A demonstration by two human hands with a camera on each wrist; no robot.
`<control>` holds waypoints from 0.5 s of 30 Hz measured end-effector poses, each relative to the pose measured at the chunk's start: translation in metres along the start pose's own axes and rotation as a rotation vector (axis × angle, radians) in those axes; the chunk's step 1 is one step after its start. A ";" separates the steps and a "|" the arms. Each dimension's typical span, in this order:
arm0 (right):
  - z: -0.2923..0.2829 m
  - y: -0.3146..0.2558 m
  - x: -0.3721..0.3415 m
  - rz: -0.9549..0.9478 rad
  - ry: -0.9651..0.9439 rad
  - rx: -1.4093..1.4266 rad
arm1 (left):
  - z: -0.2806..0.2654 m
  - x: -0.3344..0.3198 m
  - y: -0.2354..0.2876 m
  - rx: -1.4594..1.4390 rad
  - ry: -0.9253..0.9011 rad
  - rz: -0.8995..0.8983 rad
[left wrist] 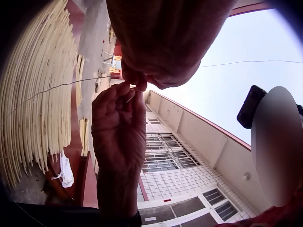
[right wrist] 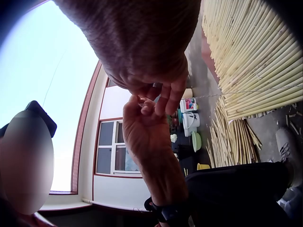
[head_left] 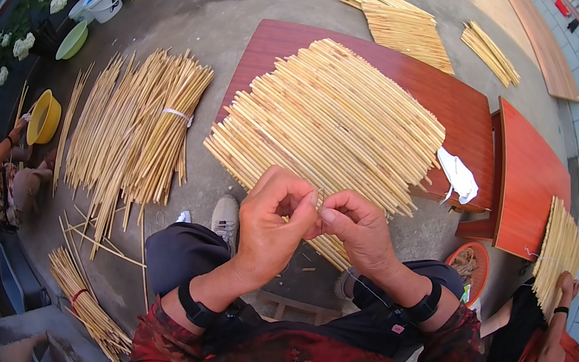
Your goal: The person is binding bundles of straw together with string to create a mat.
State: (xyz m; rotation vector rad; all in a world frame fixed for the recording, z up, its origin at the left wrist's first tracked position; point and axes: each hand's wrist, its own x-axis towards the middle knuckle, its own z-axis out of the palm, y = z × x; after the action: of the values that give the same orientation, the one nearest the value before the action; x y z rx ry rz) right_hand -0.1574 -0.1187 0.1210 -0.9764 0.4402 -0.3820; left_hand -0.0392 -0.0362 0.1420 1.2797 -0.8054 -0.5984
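Note:
Fingertip to fingertip, my left hand point(head_left: 273, 216) and right hand point(head_left: 357, 227) meet above my lap, close to the near edge of a mat of straw-coloured stalks point(head_left: 335, 121). A thin needle point(left wrist: 130, 98) shows at the right hand's fingers in the left wrist view. The left hand point(right wrist: 149, 127) pinches fine thread; its end is hidden by the fingers. From the hands, a pale thread point(left wrist: 61, 85) runs across in front of the mat in the left wrist view. The mat lies over a red-brown table point(head_left: 272, 38).
Bundled stalks point(head_left: 135, 122) lie on the left, with a smaller bundle point(head_left: 91, 305) nearer. A white cloth point(head_left: 458, 176) hangs at the table's right edge. An orange basket point(head_left: 468, 269) sits beside my right knee. Other people work at left and right, one holding a stalk mat point(head_left: 558, 252).

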 end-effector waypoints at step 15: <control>-0.001 0.003 0.001 -0.007 -0.003 -0.009 | -0.002 -0.001 -0.002 0.075 -0.013 0.022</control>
State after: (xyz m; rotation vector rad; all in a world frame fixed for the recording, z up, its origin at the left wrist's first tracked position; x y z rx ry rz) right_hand -0.1568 -0.1184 0.1173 -0.9872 0.4355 -0.3853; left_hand -0.0379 -0.0350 0.1401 1.3348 -0.8590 -0.5636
